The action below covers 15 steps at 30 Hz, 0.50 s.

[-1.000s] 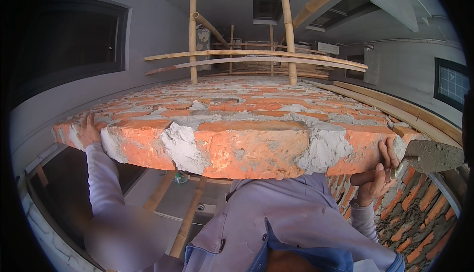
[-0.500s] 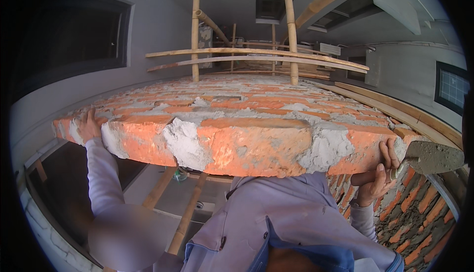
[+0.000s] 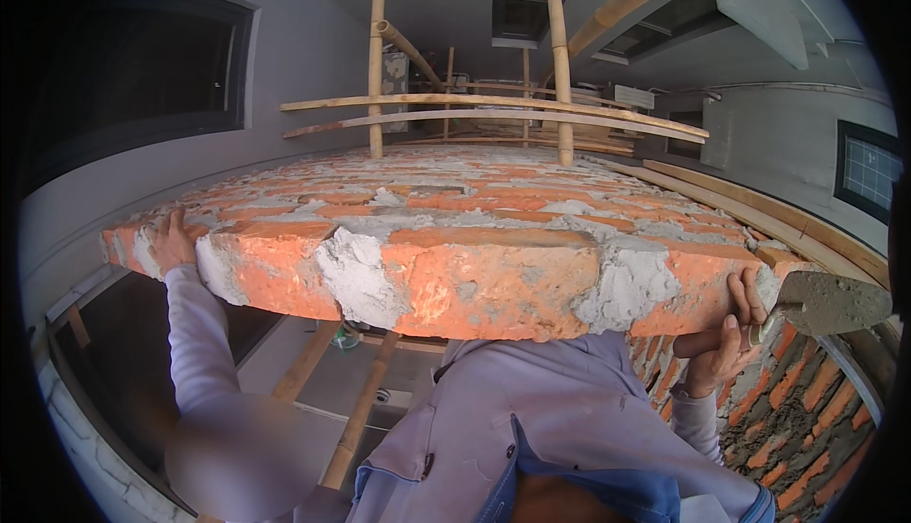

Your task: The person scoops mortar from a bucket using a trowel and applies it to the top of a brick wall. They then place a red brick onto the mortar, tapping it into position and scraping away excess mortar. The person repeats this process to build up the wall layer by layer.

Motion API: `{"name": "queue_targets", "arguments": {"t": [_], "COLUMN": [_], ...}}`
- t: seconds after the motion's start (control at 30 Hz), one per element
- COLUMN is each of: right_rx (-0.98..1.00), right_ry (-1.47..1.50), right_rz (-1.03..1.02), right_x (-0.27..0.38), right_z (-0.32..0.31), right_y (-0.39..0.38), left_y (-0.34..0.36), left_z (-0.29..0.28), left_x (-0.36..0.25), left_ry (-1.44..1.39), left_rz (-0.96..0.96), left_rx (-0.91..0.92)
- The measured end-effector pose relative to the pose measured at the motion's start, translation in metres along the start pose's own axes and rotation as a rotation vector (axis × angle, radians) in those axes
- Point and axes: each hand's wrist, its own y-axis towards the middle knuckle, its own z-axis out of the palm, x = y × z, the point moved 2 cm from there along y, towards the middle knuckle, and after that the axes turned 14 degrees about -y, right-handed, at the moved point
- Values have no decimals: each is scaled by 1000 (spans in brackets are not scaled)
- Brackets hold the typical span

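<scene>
A course of orange bricks [image 3: 489, 281] with lumps of grey mortar [image 3: 359, 276] between them tops the wall in front of me. At its left end my left hand [image 3: 173, 243] rests on the brick and mortar, fingers stretched over the upper edge, holding nothing. My right hand [image 3: 729, 352], at the right end, is closed round the handle of a trowel [image 3: 837, 303]. The trowel's blade points right and carries smears of wet mortar. Some fingers of the right hand touch or come very close to the end brick; which of the two is hard to tell.
Bamboo poles [image 3: 563, 77] and horizontal wooden strips [image 3: 493, 101] stand beyond the wall. Long planks [image 3: 759, 212] run along its right side. More brickwork with dark mortar [image 3: 807, 419] lies low on the right. Below left are bamboo poles [image 3: 361, 409] and a dark opening [image 3: 157, 343].
</scene>
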Motion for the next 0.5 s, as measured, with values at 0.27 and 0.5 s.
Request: {"name": "queue_targets", "arguments": {"t": [0.27, 0.5], "right_rx": [13, 9], "right_ry": [-7, 0], "right_rz": [-7, 35], "right_x": [-1, 4], "right_z": [-2, -1], "right_y": [0, 0], "left_y": [1, -3], "left_z": [0, -2], "left_x": [-1, -1], "left_ry": [42, 59], "left_rz": [23, 32], "left_rx": [7, 14]}}
